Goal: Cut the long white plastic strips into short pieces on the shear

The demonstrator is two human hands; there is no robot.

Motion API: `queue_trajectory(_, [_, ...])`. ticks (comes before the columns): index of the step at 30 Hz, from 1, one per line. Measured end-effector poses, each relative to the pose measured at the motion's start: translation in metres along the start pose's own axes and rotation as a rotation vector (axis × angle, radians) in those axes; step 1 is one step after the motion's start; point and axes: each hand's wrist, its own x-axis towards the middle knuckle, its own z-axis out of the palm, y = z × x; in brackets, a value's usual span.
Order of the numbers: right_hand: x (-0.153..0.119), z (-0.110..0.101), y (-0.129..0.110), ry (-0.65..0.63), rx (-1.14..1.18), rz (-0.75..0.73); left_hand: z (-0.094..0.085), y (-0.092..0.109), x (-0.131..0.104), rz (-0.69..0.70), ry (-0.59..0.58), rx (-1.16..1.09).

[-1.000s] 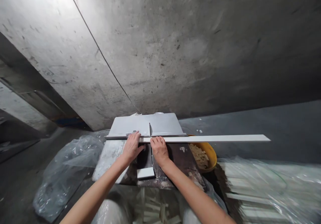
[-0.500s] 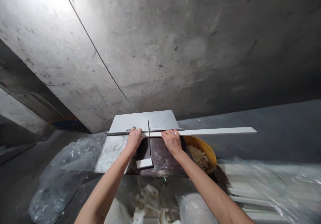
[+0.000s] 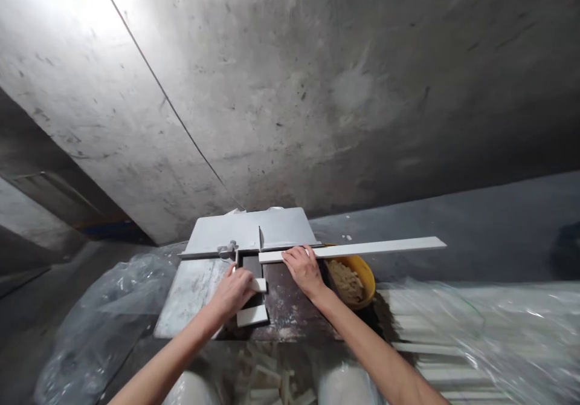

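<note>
My right hand (image 3: 302, 271) is closed on a long white strip (image 3: 385, 247), which lies across the saw table (image 3: 292, 308) and juts out past its right side. The strip's left end is by the saw blade (image 3: 260, 237), a thin dark upright shape in the slot. In my left hand (image 3: 234, 290) is a short white block (image 3: 259, 285), gripped left of the slot; part of it is hidden by my fingers. Nearer the front edge lies another short white block (image 3: 252, 316). A metal stop (image 3: 228, 250) sits on the dark fence bar behind my left hand.
A yellow bucket (image 3: 368, 278) with pale offcuts stands to the right of the table. Clear plastic sheeting (image 3: 113, 314) is heaped on the left. More plastic covers stacked white strips (image 3: 435, 349) at lower right. A concrete wall (image 3: 290, 90) rises behind.
My left hand has come back from the fence toward me with a short block. The long strip has shifted slightly toward me, its left end now apart from the short block.
</note>
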Motion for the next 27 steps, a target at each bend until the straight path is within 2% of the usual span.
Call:
queue_trajectory(2, [0.009,0.010,-0.013,-0.006,0.023,-0.034,-0.003,0.005,-0.021,0.074,-0.018,-0.045])
queue_trajectory(4, [0.019,0.021,-0.028,-0.012,0.043,-0.056,-0.007,0.003,-0.041,0.111,0.044,-0.058])
queue_trajectory(7, [0.025,0.032,-0.046,-0.013,0.051,-0.042,-0.014,-0.015,-0.058,0.083,0.163,-0.056])
queue_trajectory(9, [0.025,0.036,-0.051,-0.010,0.049,-0.022,-0.018,-0.030,-0.057,0.043,0.228,-0.064])
queue_trajectory(12, [0.023,0.037,-0.053,-0.010,0.042,-0.007,-0.018,-0.043,-0.030,0.001,0.276,-0.061])
queue_trajectory(14, [0.023,0.038,-0.055,-0.009,0.034,0.001,-0.014,-0.042,-0.001,-0.057,0.221,-0.013])
queue_trajectory(18, [0.022,0.036,-0.055,-0.014,0.027,0.009,-0.001,-0.027,0.050,-0.258,0.073,0.092])
queue_trajectory(22, [0.015,0.023,-0.029,-0.015,0.035,-0.012,0.006,-0.021,0.066,-0.373,0.049,0.126])
queue_trajectory(27, [0.016,0.018,0.015,0.034,-0.022,0.078,0.005,-0.034,0.080,-0.389,0.038,0.150])
